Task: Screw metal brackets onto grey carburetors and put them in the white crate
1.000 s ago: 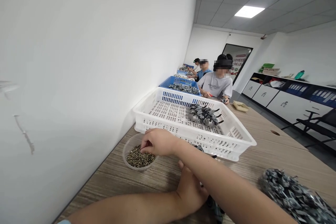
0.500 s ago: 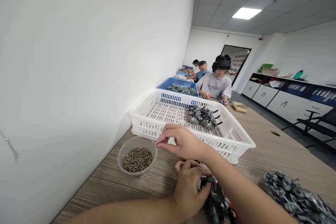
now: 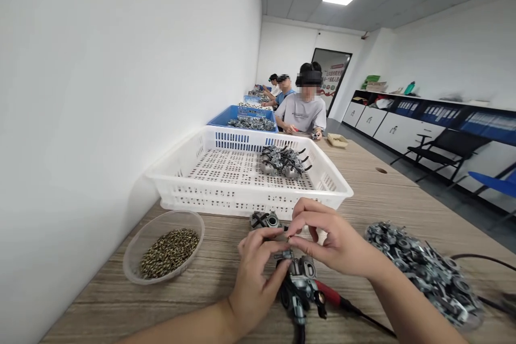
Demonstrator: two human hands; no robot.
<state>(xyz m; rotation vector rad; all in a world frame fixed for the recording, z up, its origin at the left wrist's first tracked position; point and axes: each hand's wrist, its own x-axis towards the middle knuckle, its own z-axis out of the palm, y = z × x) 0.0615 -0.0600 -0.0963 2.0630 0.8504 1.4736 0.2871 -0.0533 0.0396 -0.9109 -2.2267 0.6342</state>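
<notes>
My left hand (image 3: 256,274) grips a grey metal carburetor (image 3: 304,277) with black hose ends, its thumb and fingers closed on the upper part. Just above that part, my right hand (image 3: 332,239) pinches a tiny brass-coloured screw (image 3: 288,238) between thumb and forefinger, close to the left fingertips. A red-handled tool (image 3: 328,293) with a black cable lies partly behind the carburetor. Beyond my hands, a second carburetor (image 3: 266,219) rests on the table. To the left stands a clear plastic bowl (image 3: 131,258) of many small brass screws (image 3: 171,252).
A white perforated crate (image 3: 193,193) holds several carburetors (image 3: 284,161), with a blue crate (image 3: 221,118) behind. On the right lies a heap of grey metal parts (image 3: 423,269). A wall runs along the left; several people sit further down the table (image 3: 355,172).
My right hand has moved from the bowl's rim back to the carburetor with a screw in its pinch. My left hand still holds the carburetor. The view has turned right.
</notes>
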